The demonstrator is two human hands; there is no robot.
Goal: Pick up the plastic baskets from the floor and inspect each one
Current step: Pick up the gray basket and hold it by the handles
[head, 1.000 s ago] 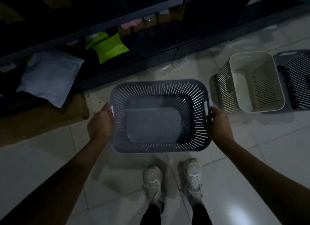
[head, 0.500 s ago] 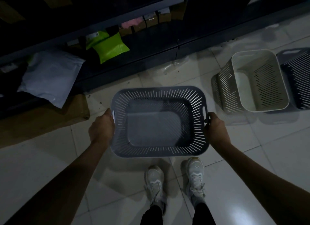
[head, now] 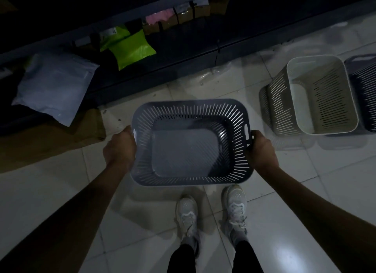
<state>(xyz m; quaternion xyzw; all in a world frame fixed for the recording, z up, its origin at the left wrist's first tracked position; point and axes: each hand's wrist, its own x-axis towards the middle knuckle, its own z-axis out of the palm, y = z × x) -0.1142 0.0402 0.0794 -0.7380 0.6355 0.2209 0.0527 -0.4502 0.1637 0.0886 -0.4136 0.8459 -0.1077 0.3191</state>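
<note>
Bare forearms, no sleeves; 2 white lace-up sneakers (head: 211,217) and dark trousers (head: 213,259) below.

Dim room, pale tiled floor (head: 335,191), dark low shelving (head: 183,55), possibly metal

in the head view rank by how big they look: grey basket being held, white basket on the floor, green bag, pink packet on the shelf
1. grey basket, though it is nearest the camera
2. white basket
3. green bag
4. pink packet
</note>
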